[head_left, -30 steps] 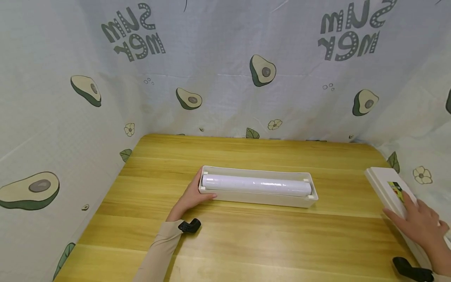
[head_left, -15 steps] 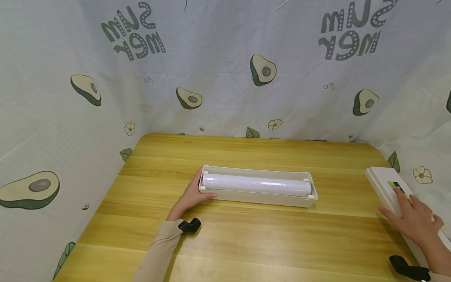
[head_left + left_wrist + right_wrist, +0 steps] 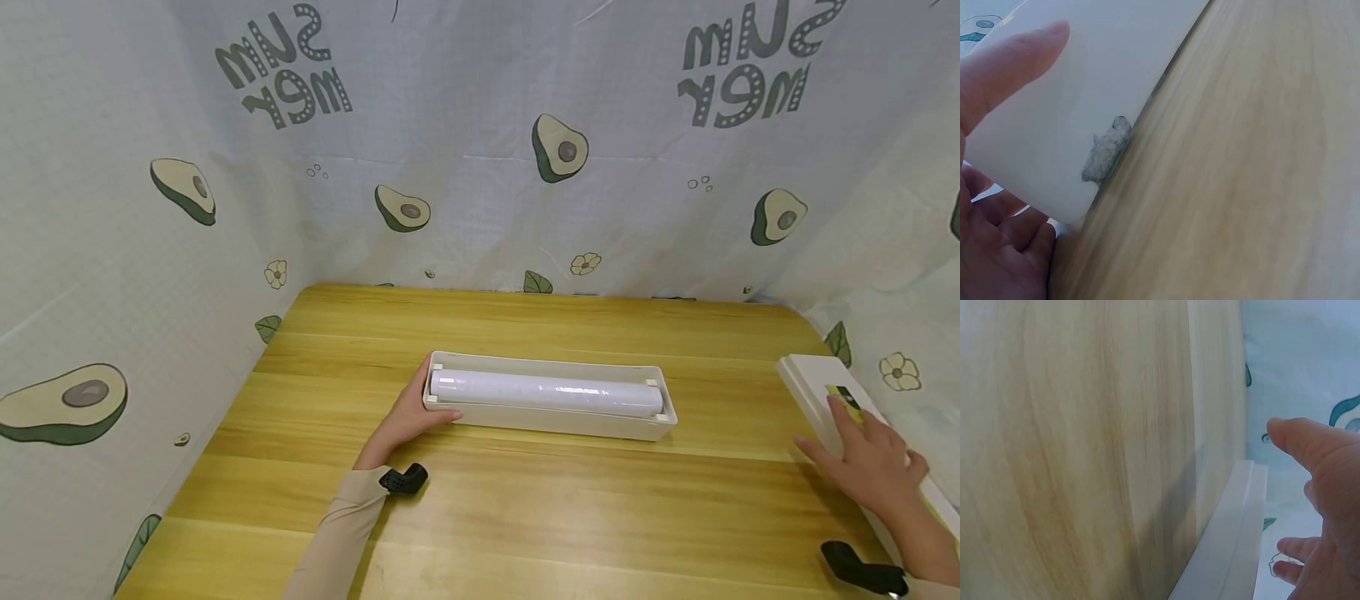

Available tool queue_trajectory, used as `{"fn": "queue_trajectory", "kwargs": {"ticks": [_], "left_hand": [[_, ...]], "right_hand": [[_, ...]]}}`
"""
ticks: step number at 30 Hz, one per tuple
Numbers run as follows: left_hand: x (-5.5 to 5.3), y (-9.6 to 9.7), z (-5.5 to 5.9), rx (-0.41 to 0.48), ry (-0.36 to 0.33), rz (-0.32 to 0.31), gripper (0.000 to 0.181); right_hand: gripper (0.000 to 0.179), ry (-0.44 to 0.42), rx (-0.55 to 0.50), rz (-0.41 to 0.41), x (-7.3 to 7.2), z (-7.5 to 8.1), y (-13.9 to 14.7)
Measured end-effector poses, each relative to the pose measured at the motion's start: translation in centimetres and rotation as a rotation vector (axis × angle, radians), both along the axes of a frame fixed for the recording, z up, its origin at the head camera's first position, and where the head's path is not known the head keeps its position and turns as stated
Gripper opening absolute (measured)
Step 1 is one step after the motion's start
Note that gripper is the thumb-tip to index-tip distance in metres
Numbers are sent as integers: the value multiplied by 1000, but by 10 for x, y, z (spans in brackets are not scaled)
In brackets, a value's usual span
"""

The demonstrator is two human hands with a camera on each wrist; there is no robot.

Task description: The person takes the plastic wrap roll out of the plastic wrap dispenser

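Note:
A long white plastic box [image 3: 555,422] lies at mid-table with its top uncovered. Inside it rests a roll of clear wrap, probably cling film [image 3: 540,392]. My left hand [image 3: 408,414] grips the box's left end, thumb along the front wall and fingers round the end. In the left wrist view a grey smudged patch [image 3: 1109,150] shows low on the box wall [image 3: 1085,81]. At the right table edge lies a long white lid-like piece [image 3: 810,377] with a green-yellow label. Over it my right hand [image 3: 873,467] hovers with spread fingers; the right wrist view shows it holding nothing.
The wooden table [image 3: 555,508] is bounded at the back and sides by a white curtain [image 3: 465,100] with avocado prints. The lid-like piece lies slantwise along the right edge, close to the curtain. Black wrist cameras sit on both forearms.
My right hand has moved left and slightly up, off the white lid-like piece, uncovering more of its right side. The left hand and the box have stayed put.

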State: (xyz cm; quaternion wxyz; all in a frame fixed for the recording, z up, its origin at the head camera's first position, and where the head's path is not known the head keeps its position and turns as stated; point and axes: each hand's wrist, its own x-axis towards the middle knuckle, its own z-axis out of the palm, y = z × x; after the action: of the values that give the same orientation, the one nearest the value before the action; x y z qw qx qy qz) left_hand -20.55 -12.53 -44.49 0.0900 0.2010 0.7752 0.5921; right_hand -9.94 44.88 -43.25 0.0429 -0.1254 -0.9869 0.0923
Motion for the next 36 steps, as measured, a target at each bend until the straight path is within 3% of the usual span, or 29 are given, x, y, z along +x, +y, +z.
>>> {"fn": "queue_trajectory", "kwargs": {"ticks": [12,23,36], "left_hand": [[0,0,-1,-5,10,0,95],[0,-1,-3,-9,-1,0,97],[-1,-3,-2,-8,3,-9,96]], "right_hand": [[85,69,19,62,-3,2,-8],[78,115,-29,191,-10,5,-21],[75,184,-70,271,-20,2,-35]]}}
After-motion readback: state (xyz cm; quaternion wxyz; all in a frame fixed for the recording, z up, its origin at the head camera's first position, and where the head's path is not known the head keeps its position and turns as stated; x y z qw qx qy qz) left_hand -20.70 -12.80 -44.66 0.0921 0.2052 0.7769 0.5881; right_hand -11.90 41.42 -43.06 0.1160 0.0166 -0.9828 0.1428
